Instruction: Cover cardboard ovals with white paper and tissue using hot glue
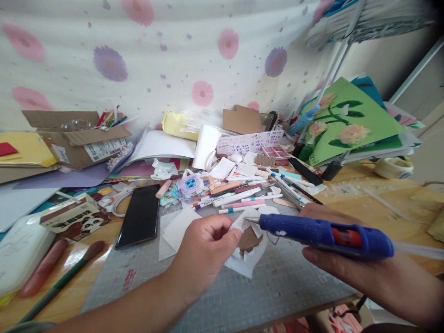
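Observation:
My right hand (333, 252) is wrapped round a blue glue gun (305, 232) with a clear glue stick (418, 250) coming out of its back. Its metal nozzle points left and lies close against white tissue paper (248, 267); whether it touches I cannot tell. Between thumb and forefinger, my left hand (208, 245) pinches an edge of that tissue. A torn-edged brown cardboard piece (249, 240) shows inside the tissue. Both are over the grey cutting mat (138, 291). White paper sheets (180, 229) lie behind my left hand.
A black phone (138, 216) lies left on the mat's edge. Scattered markers (239, 196) spread behind my hands. A brush (65, 277) and a panda-printed box (78, 217) are at left. Behind stand a cardboard box (83, 143) and green artwork (360, 118); a tape roll (393, 167) sits right.

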Demonstrator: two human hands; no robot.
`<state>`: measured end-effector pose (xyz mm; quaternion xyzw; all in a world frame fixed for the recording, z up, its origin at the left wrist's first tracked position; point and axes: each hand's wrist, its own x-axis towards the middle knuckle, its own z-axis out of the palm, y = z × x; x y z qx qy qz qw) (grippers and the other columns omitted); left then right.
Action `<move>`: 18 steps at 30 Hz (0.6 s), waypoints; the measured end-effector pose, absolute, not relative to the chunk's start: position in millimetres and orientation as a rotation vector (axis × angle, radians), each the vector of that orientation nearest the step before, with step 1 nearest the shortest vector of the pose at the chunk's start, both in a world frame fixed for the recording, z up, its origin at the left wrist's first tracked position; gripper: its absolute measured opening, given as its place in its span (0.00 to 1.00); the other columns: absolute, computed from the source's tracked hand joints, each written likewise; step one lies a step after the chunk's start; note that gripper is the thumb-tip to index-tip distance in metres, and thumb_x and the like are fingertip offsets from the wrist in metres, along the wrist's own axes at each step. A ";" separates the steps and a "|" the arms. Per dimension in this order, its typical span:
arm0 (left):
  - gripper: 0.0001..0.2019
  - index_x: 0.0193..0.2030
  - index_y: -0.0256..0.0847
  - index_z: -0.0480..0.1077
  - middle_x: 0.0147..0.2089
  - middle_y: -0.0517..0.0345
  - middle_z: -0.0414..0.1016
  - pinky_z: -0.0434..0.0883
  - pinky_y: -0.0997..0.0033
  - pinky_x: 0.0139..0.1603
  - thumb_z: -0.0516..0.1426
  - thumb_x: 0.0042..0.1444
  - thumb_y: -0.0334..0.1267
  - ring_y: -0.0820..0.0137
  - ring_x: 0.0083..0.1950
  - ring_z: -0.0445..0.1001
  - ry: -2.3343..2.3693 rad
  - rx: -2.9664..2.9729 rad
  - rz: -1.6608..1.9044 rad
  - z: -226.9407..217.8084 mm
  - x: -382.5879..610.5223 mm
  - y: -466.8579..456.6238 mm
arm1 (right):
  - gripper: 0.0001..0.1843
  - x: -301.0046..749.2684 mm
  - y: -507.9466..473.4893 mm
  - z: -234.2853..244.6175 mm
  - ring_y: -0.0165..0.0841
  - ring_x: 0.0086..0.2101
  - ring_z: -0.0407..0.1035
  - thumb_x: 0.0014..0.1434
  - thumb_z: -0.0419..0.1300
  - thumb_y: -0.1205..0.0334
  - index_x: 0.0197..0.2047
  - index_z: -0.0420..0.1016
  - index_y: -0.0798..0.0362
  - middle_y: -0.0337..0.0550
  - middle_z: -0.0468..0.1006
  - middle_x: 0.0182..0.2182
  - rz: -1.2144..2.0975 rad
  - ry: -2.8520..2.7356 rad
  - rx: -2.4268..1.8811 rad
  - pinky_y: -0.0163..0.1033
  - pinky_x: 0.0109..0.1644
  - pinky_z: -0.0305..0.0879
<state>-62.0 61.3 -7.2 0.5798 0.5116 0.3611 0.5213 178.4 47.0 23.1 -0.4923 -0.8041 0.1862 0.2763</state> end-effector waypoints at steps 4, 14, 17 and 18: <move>0.12 0.23 0.38 0.68 0.20 0.62 0.63 0.54 0.74 0.23 0.55 0.52 0.43 0.74 0.23 0.58 1.234 1.415 0.858 -8.0 -62.4 61.8 | 0.07 179.0 47.0 21.9 0.36 0.29 0.68 0.55 0.58 0.54 0.30 0.67 0.45 0.39 0.71 0.28 0.553 -2.157 -1.309 0.38 0.33 0.68; 0.13 0.23 0.38 0.70 0.20 0.63 0.62 0.53 0.75 0.23 0.55 0.52 0.43 0.75 0.23 0.57 1.256 1.424 0.846 -4.7 -61.7 61.7 | 0.05 186.0 45.2 21.7 0.40 0.33 0.71 0.54 0.59 0.53 0.32 0.71 0.43 0.41 0.76 0.34 0.497 -2.114 -1.292 0.40 0.32 0.71; 0.13 0.23 0.38 0.69 0.20 0.63 0.63 0.53 0.75 0.23 0.56 0.52 0.44 0.75 0.23 0.57 1.265 1.408 0.866 -5.1 -62.2 61.8 | 0.13 192.1 44.2 13.1 0.42 0.35 0.72 0.51 0.62 0.49 0.40 0.72 0.42 0.42 0.77 0.37 0.482 -2.008 -1.388 0.44 0.39 0.72; 0.13 0.23 0.38 0.69 0.21 0.62 0.65 0.54 0.75 0.23 0.56 0.52 0.45 0.75 0.23 0.58 1.266 1.396 0.874 -5.3 -62.4 61.9 | 0.15 193.7 44.1 10.8 0.43 0.36 0.72 0.51 0.62 0.48 0.41 0.72 0.42 0.42 0.77 0.38 0.487 -1.983 -1.405 0.45 0.41 0.72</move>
